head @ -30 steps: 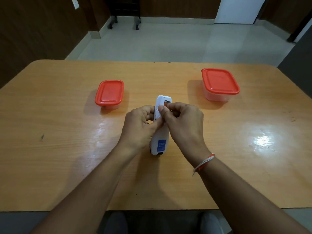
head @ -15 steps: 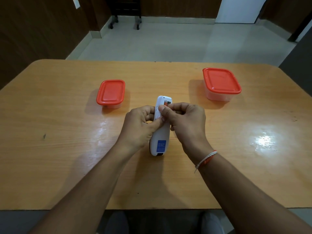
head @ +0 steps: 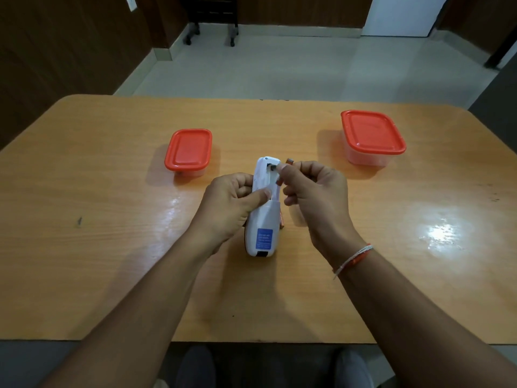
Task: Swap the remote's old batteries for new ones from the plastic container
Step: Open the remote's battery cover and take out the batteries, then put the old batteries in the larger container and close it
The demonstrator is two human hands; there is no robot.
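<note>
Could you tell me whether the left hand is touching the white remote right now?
Touching. The head view shows the left hand wrapped around the remote, its thumb pressed flat on the white back.

Both forearms are bare from the lower edge of the view up to the wrists, with no sleeves showing. The left hand [head: 229, 208] wears no ring, watch or band that can be seen. Just below the right hand [head: 316, 197], the wrist carries a thin twisted thread bracelet of red-orange and white strands [head: 353, 260], with a short white end sticking out toward the inner side. Two grey rounded shoe toes [head: 353, 368] show below.
</note>
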